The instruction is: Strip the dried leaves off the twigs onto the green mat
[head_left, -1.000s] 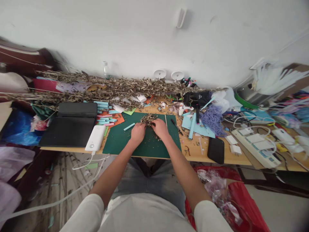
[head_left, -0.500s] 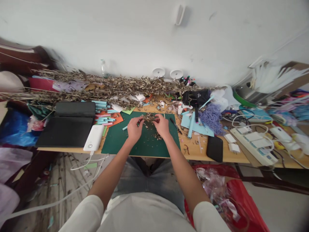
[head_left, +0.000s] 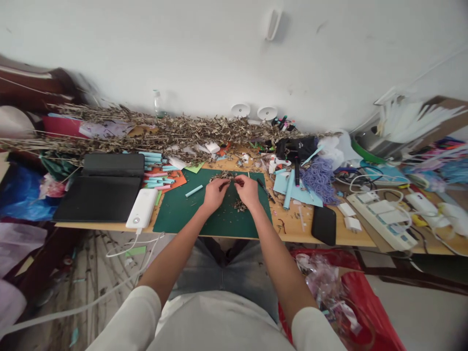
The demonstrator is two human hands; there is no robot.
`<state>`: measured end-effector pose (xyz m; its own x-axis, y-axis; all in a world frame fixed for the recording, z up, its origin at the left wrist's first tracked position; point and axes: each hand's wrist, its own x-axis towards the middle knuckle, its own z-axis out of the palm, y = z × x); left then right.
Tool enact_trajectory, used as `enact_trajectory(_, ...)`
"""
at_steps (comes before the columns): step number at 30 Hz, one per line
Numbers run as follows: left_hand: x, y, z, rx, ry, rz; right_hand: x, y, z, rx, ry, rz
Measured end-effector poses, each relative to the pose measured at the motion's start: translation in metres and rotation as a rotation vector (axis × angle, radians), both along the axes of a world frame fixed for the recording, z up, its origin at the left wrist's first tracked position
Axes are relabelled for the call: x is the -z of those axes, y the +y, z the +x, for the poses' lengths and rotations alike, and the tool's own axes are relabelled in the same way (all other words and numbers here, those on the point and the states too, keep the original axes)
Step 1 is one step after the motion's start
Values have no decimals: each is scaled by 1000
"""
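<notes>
The mat [head_left: 183,214] bears dried leaves [head_left: 221,175] beyond the hands [head_left: 215,193].

One green mat [head_left: 226,222] lies under the grip, with one small leaf pile [head_left: 240,205] on its near side. Left of the grip are one loose blue roll [head_left: 194,191] and one power bank [head_left: 142,208]; beyond, two white discs [head_left: 240,110] and one bottle [head_left: 157,103]; right, one phone [head_left: 323,225] and two white adapters [head_left: 353,224].

Both hands [head_left: 231,193] close together, fingers curled
</notes>
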<state>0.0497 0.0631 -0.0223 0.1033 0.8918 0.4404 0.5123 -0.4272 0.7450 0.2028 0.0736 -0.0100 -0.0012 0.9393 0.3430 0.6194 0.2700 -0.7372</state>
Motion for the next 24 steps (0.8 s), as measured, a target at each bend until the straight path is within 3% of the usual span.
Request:
enact_trajectory(3,-4,0,-2,74,38,14,-3,-2,-3,-86,-40,6)
enact_trajectory(6,-4,3,-4,55,135,2,-8,-4,-8,-145,23,7)
enact_trajectory(12,-3,6,-10,-23,250,-16,-14,-5,-6,-69,285,-13)
enact_trajectory(19,-20,2,-5,-97,-110,-28,-18,-11,-5,-45,576,-82)
enact_trajectory(24,-28,-12,2,50,-527,-235,-26,-32,-20,-80,614,-38)
